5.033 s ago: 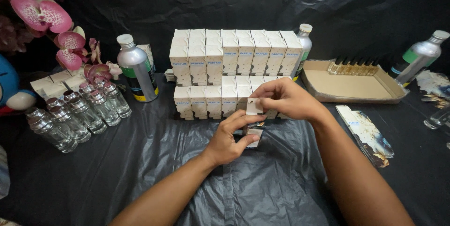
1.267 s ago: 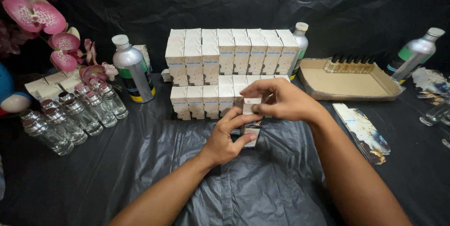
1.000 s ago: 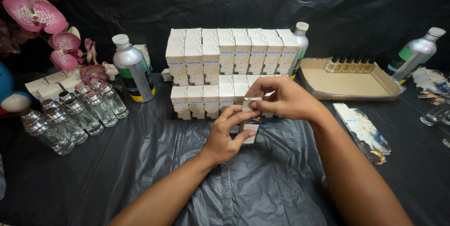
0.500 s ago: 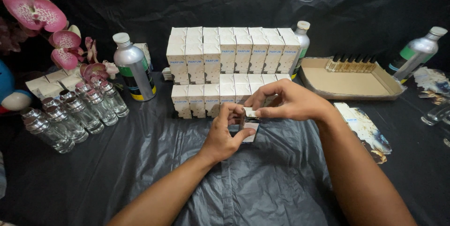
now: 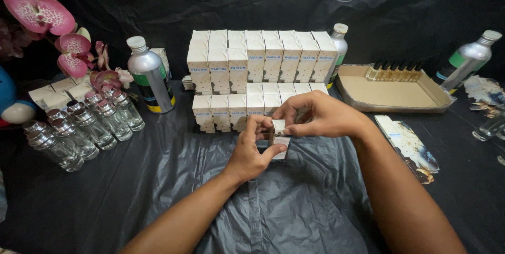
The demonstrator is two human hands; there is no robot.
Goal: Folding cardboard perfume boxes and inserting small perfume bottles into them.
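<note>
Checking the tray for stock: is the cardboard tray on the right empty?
No: the cardboard tray holds a row of small bottles along its back wall.

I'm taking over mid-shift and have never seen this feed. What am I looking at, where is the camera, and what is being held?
There is no machine: the one camera sits on a person's head, looking down at their bare hands. The left hand and right hand together hold a small white carton over a black plastic sheet. Behind stand stacked white cartons, left are clear glass bottles and a silver bottle, and right is a cardboard tray.
</note>
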